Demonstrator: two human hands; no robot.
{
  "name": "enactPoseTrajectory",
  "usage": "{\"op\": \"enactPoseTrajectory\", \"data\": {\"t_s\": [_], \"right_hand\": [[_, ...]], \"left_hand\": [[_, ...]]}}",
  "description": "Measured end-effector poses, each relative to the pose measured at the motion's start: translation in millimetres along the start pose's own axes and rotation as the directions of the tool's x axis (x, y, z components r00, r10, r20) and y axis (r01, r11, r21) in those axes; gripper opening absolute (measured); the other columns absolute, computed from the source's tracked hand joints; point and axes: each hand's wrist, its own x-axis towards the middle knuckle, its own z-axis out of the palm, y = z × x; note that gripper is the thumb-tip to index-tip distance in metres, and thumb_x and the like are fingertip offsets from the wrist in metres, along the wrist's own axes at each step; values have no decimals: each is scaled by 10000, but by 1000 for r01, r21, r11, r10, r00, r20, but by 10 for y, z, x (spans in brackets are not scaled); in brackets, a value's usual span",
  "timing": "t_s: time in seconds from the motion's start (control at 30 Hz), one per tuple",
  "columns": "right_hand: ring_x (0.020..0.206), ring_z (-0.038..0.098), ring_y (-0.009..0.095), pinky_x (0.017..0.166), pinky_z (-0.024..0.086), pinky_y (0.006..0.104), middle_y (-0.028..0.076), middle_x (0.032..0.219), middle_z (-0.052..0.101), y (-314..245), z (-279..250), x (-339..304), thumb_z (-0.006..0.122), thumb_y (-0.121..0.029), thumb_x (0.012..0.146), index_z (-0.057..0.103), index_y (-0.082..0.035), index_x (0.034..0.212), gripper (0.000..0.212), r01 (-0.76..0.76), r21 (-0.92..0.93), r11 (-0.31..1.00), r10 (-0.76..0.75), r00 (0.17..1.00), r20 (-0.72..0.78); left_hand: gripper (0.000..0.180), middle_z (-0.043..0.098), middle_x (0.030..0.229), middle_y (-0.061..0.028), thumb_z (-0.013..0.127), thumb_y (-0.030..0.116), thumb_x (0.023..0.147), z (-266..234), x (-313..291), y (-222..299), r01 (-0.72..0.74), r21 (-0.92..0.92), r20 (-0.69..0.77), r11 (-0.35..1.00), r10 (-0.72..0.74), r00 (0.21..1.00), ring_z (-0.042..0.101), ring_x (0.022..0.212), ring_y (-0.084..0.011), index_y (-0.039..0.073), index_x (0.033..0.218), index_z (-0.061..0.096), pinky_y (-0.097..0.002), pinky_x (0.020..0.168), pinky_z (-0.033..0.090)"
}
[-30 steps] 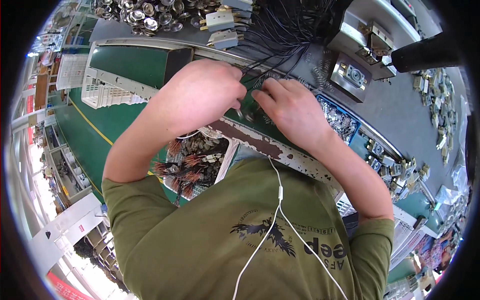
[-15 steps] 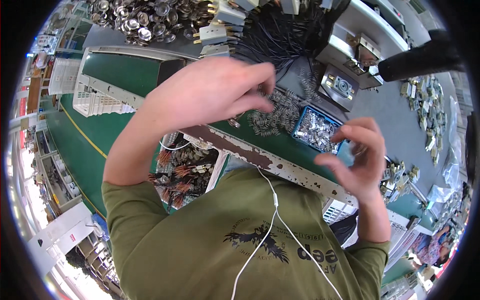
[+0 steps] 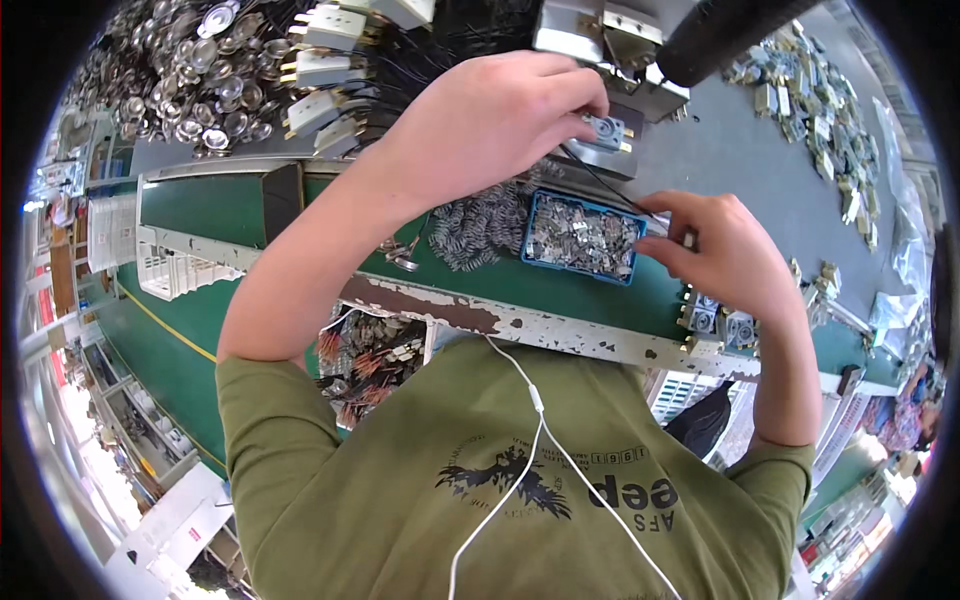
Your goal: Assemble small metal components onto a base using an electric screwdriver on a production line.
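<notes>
My left hand (image 3: pixel 505 125) reaches over the bench to a small metal fixture, its fingers and thumb curled together. Its fingertips are at a grey plug part (image 3: pixel 606 132) with brass prongs; what they pinch, if anything, is hidden. A thin black cable (image 3: pixel 600 178) runs from beneath that hand to my right hand (image 3: pixel 715 245), whose thumb and fingers close on it. Just left of the right hand is a blue tray (image 3: pixel 575 274) of small metal clips (image 3: pixel 580 235). A pile of coil springs (image 3: pixel 478 228) lies left of the tray, below my left wrist.
Shiny round metal parts (image 3: pixel 205 95) and white plugs (image 3: pixel 325 70) with black cables lie at far left. A black tube (image 3: pixel 715 45) juts over the fixture. More plug parts (image 3: pixel 815 110) cover the right side. The bench's chipped white edge (image 3: pixel 560 335) runs near my body.
My left hand has reached to the grey plug part in the fixture. My right hand, earlier raised and blurred over the tray, now closes on the black cable. The view has shifted right.
</notes>
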Motion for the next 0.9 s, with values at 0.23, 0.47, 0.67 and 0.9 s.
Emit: {"op": "enactPoseTrajectory", "data": {"t_s": [0.23, 0.47, 0.67, 0.9], "right_hand": [[694, 707, 320, 641, 546, 408, 142, 779, 722, 11, 414, -121, 761, -149, 888, 721, -61, 1141, 271, 110, -57, 992, -122, 948, -294], [685, 698, 307, 624, 540, 400, 129, 841, 725, -31, 406, -176, 756, -172, 903, 715, -54, 1145, 273, 94, -157, 983, -139, 941, -308], [689, 676, 346, 613, 517, 447, 128, 793, 697, -169, 244, -156, 696, -196, 946, 720, -56, 1099, 209, 58, -300, 952, -118, 976, -184], [711, 675, 362, 623, 514, 462, 136, 780, 698, -214, 167, -135, 680, -191, 947, 723, -51, 1078, 197, 27, -338, 941, -80, 986, -145]], "left_hand": [[111, 684, 885, -65, 725, 126, 862, 329, 92, -79, 11, 67, 40, 998, -13, 999, 692, 856, -269, 70, 933, 661, -397, 759, 560], [96, 644, 891, -61, 707, 88, 845, 352, 105, 6, 16, 127, 35, 992, -21, 999, 679, 870, -259, 62, 921, 655, -391, 771, 559], [92, 623, 902, -69, 697, 86, 847, 301, 124, 40, 28, 180, 76, 983, -42, 996, 672, 904, -260, 60, 918, 645, -394, 787, 557], [115, 625, 926, -78, 697, 111, 858, 285, 118, -9, 13, 185, 115, 983, -35, 993, 673, 908, -262, 62, 942, 633, -396, 784, 556]]}}
